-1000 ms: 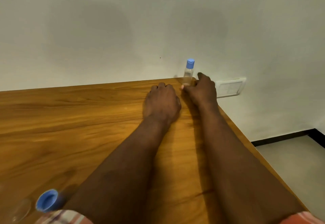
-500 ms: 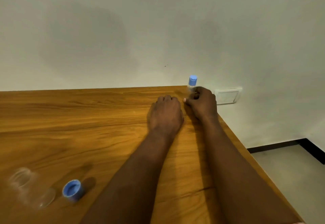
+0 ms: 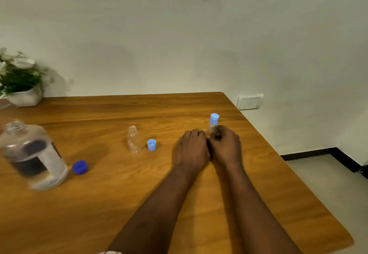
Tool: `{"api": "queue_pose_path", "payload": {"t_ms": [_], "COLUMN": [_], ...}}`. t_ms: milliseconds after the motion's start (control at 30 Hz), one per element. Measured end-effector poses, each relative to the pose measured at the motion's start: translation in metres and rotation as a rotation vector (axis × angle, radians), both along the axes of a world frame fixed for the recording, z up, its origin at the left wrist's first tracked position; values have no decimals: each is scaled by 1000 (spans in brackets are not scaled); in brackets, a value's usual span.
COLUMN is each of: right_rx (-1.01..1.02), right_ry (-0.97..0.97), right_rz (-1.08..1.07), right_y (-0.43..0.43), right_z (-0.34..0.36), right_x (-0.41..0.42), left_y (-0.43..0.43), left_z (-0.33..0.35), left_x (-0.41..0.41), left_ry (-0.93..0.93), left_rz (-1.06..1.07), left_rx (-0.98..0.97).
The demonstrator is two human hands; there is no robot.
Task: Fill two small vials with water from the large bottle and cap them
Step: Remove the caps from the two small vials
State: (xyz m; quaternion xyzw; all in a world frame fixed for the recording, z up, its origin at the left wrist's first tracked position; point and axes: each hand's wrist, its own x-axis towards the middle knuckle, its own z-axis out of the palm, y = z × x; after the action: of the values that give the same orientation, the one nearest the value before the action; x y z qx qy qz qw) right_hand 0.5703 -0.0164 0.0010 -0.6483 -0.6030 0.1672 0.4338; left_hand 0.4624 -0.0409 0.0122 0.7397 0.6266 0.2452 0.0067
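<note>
A small clear vial with a light blue cap (image 3: 214, 121) stands near the table's right side, and my right hand (image 3: 224, 144) grips its lower body. My left hand (image 3: 191, 148) lies beside it on the wood, fingers curled under, holding nothing that I can see. Further left stands a second clear vial (image 3: 133, 139), uncapped, with its light blue cap (image 3: 151, 144) lying next to it. The large clear bottle (image 3: 31, 154), uncapped and partly filled with water, stands at the far left. Its dark blue cap (image 3: 79, 167) lies just to its right.
A white pot with a green and white plant (image 3: 21, 80) sits at the back left against the wall. The wooden table (image 3: 179, 204) ends at a right edge running diagonally, with floor beyond. A white wall socket (image 3: 250, 101) is past the far right corner.
The view has swung left and pulled back, bringing the large bottle, second vial and both loose caps into sight. My right hand has drawn the capped vial nearer, away from the far edge.
</note>
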Motion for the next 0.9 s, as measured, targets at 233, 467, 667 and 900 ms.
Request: {"api": "queue_pose_path", "payload": {"t_ms": [233,467,667,900], "right_rx": [-32,-99,30,-2], "right_ry": [107,229,337,276], "right_rz": [104,357,356,378], "right_y": [-78,-115,-118,-103], "right_z": [8,8,15,14], "right_x": [-27,-50,-49,-49], "left_y": [-81,-114,-121,-106], "left_z": [4,4,-1,-6], "left_x": [-33,-80,-117,-131], "left_ry": [-51,-112,-148,-191], "left_rz": [-39,2,1,-56], "left_rx": [-12,16,61,63]}}
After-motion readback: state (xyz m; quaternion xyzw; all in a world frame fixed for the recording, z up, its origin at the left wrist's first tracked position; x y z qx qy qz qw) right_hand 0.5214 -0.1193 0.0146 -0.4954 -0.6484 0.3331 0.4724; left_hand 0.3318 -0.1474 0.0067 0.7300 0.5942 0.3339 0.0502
